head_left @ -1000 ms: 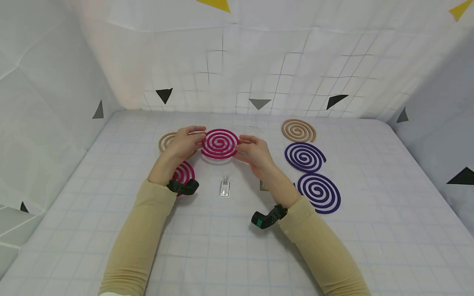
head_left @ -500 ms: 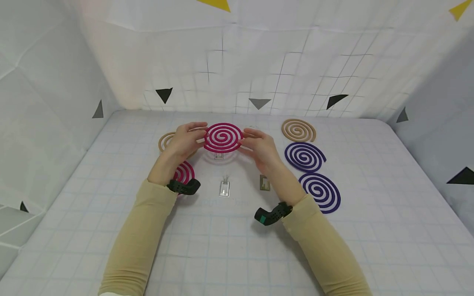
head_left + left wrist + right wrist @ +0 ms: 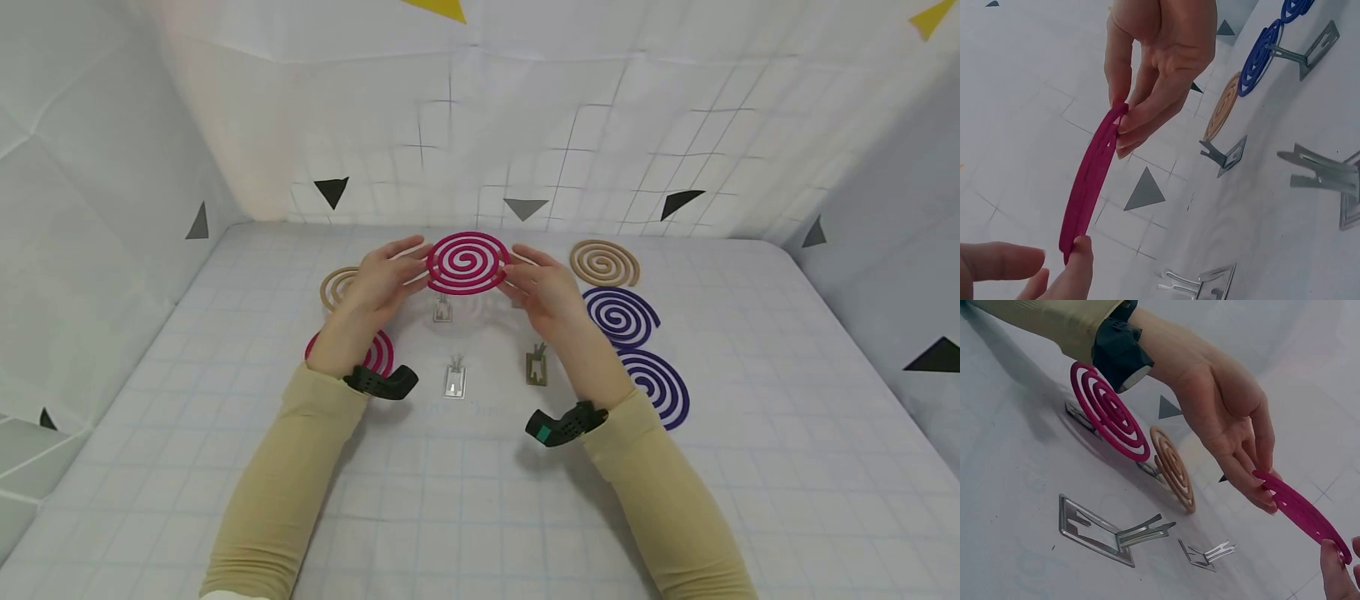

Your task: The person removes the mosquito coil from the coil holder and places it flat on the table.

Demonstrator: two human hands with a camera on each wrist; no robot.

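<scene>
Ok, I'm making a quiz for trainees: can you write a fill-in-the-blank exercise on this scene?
The number of pink coils held by the left hand and right hand is ____.
In the head view, the person's ____ wrist partly hides another pink coil.
The tan coil at right has ____ blue coils in front of it.
Missing words: one; left; two.

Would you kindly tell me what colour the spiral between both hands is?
The spiral is magenta, clearest in the head view.
</scene>
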